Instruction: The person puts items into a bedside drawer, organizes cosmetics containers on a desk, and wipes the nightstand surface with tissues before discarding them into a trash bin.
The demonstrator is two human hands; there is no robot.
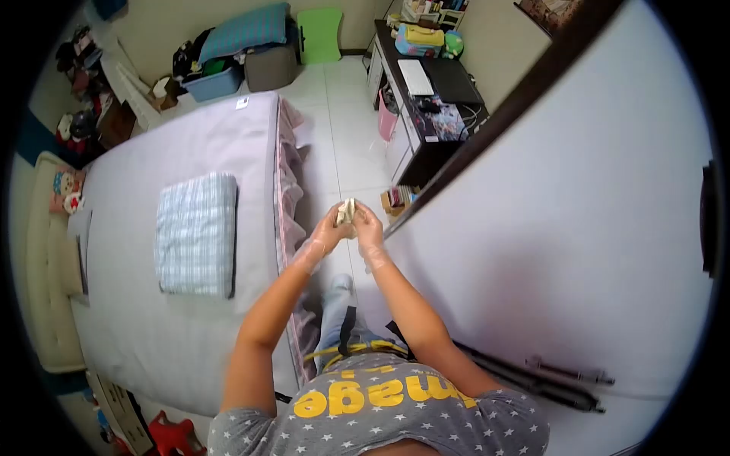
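Both of my hands are held together in front of me, above the floor strip between the bed and the white panel. Each wears a clear plastic glove. My left hand (328, 232) and my right hand (369, 228) have their fingers closed around a small, cream-coloured, crumpled piece (347, 210), which looks like cloth or paper. Its upper part sticks out between the fingertips; the rest is hidden by the hands.
Left of me is a bed (198, 327) with a folded plaid blanket (196, 234) on it. A dark desk (411, 91) with a pink bin (388, 115) stands ahead right. The large white panel (563, 228) rises close on my right. A small box (395, 201) sits on the floor.
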